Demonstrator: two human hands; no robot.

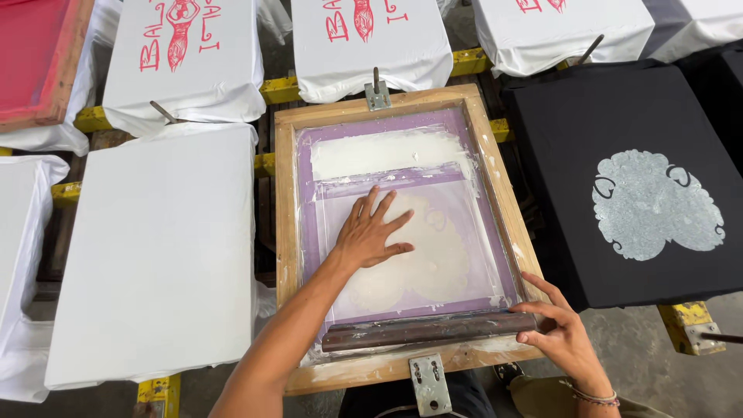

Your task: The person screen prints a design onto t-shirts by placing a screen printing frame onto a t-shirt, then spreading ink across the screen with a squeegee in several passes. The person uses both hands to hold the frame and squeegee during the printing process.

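A wooden screen-printing frame [287, 193] with a purple mesh lies flat in front of me, white ink pooled along its far end. My left hand [370, 230] rests palm down, fingers spread, on the middle of the mesh. Across the frame's near edge lies a dark wooden squeegee [418, 331]. My right hand [559, 327] grips the squeegee's right end at the frame's near right corner.
A blank white shirt [159, 248] lies on a board to the left. To the right, a black shirt [604, 131] shows a silver-white print. White shirts with red prints [186, 54] line the back. A red screen frame [35, 62] sits at far left. Yellow rails run between boards.
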